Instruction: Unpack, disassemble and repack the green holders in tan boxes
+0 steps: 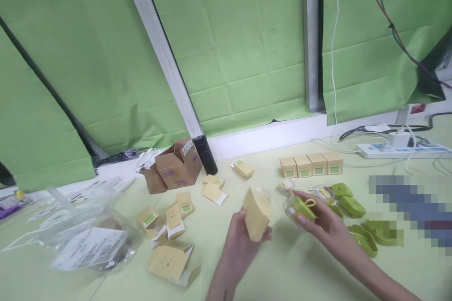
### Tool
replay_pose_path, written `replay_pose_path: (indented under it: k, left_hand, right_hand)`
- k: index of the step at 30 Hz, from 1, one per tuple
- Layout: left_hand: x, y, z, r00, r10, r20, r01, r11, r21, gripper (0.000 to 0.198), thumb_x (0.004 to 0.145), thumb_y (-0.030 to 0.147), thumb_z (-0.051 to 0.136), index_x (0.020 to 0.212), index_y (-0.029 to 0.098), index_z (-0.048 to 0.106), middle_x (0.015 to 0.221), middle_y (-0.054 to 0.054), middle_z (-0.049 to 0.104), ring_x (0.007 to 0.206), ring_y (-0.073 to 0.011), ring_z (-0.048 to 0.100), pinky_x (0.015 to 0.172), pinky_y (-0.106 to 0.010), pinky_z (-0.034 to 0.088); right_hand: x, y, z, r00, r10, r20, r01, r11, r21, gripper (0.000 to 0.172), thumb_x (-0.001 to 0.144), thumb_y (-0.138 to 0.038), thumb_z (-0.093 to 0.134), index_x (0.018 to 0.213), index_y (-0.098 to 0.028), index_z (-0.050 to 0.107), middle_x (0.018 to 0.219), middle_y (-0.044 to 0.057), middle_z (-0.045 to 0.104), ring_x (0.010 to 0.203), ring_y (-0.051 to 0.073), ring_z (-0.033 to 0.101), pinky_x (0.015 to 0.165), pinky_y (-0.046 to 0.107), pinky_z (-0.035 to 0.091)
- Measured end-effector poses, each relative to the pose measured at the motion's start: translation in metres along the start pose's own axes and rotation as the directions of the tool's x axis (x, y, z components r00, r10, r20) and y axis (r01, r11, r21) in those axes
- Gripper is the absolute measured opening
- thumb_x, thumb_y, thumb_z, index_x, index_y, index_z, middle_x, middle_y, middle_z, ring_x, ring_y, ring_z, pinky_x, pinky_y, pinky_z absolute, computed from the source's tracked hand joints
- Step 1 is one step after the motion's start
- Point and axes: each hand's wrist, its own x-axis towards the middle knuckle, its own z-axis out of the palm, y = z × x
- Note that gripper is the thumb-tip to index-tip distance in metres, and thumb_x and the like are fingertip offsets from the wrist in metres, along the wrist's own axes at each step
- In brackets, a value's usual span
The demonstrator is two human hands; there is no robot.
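Observation:
My left hand [243, 230] is closed around a small yellow cardboard box [257, 214], held tilted over the table. A bit of clear plastic shows behind the box's upper edge. To the right, my right hand [326, 221] grips a small green case [304, 209] with a yellow loop and a clear plastic part at its left side. The box and the case are apart. Just beyond my right hand lie clear plastic pieces [322, 193] with yellow loops. Green rounded cases [352, 207] and open green shells [363, 240] lie to its right.
Several closed yellow boxes [310, 165] stand in a row at the back. Flattened boxes [169, 261] lie left of my hands, near a brown carton [179, 165] and a black cylinder [205, 155]. A clear plastic bag [116, 240] is far left, a power strip [381, 150] back right.

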Motion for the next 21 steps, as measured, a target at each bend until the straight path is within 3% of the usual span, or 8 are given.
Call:
replay_pose_path:
  k: [5,8,11,13,16,18,21]
  left_hand:
    - [0.004,-0.027,0.004,0.945,-0.318,0.079,0.327,0.929,-0.170,0.062,0.078,0.067,0.034,0.099,0.011,0.052,0.072,-0.010,0.064,0.054,-0.0143,0.058,0.052,-0.023,0.038]
    - [0.004,-0.035,0.003,0.896,-0.440,0.066,0.444,0.892,-0.082,0.076,0.074,0.076,0.020,0.092,0.011,0.056,0.049,-0.002,0.054,0.037,-0.0116,0.046,0.039,-0.021,0.028]
    - [0.009,-0.045,-0.003,0.867,-0.497,-0.043,0.498,0.860,0.111,0.076,0.071,0.078,0.017,0.084,0.015,0.057,0.038,0.006,0.037,0.027,-0.0075,0.024,0.032,-0.021,0.011]
    - [0.016,-0.054,-0.010,0.886,-0.437,-0.152,0.462,0.857,0.229,0.080,0.070,0.079,0.012,0.082,0.014,0.056,0.039,0.005,0.037,0.027,-0.0078,0.023,0.031,-0.022,0.010]
    - [0.022,-0.061,-0.019,0.949,-0.155,-0.275,0.242,0.918,0.315,0.072,0.073,0.075,0.025,0.094,0.013,0.054,0.056,0.000,0.053,0.039,-0.0115,0.042,0.035,-0.023,0.024]
    - [0.019,-0.057,-0.020,0.967,0.008,-0.254,0.069,0.953,0.296,0.054,0.072,0.061,0.048,0.101,0.015,0.051,0.080,-0.005,0.061,0.059,-0.0138,0.054,0.047,-0.024,0.035]
    - [0.008,-0.040,-0.015,0.997,-0.024,-0.074,0.030,0.996,0.080,0.042,0.070,0.044,0.057,0.099,0.013,0.054,0.102,-0.012,0.061,0.081,-0.0214,0.059,0.068,-0.031,0.041]
  right_hand:
    - [0.001,0.002,-0.005,0.996,-0.085,0.037,0.081,0.991,0.104,0.046,0.078,-0.043,0.060,0.121,-0.029,0.049,0.132,0.007,0.048,0.122,0.029,0.042,0.093,0.040,0.045]
    - [-0.001,0.002,-0.002,0.991,-0.108,0.081,0.101,0.991,0.092,0.044,0.079,-0.041,0.059,0.121,-0.029,0.050,0.135,0.007,0.046,0.127,0.029,0.036,0.098,0.042,0.040]
    - [-0.003,0.000,0.002,0.990,-0.064,0.126,0.053,0.994,0.091,0.043,0.080,-0.042,0.058,0.120,-0.030,0.052,0.135,0.006,0.046,0.125,0.028,0.039,0.096,0.040,0.043]
    - [-0.004,-0.003,0.005,0.990,-0.018,0.140,0.003,0.994,0.108,0.044,0.079,-0.045,0.058,0.120,-0.030,0.052,0.135,0.006,0.046,0.123,0.029,0.043,0.090,0.038,0.047]
    - [-0.004,-0.007,0.007,0.994,0.005,0.113,-0.017,0.995,0.100,0.048,0.077,-0.049,0.057,0.120,-0.028,0.053,0.131,0.008,0.051,0.118,0.029,0.047,0.085,0.038,0.050]
    - [-0.003,-0.009,0.007,0.997,-0.003,0.080,-0.003,0.998,0.067,0.050,0.076,-0.051,0.057,0.120,-0.027,0.054,0.127,0.008,0.054,0.116,0.030,0.049,0.085,0.038,0.050]
    - [-0.003,-0.009,0.005,0.997,-0.007,0.074,0.006,1.000,0.013,0.049,0.076,-0.052,0.055,0.119,-0.028,0.056,0.125,0.007,0.056,0.115,0.030,0.049,0.083,0.038,0.050]
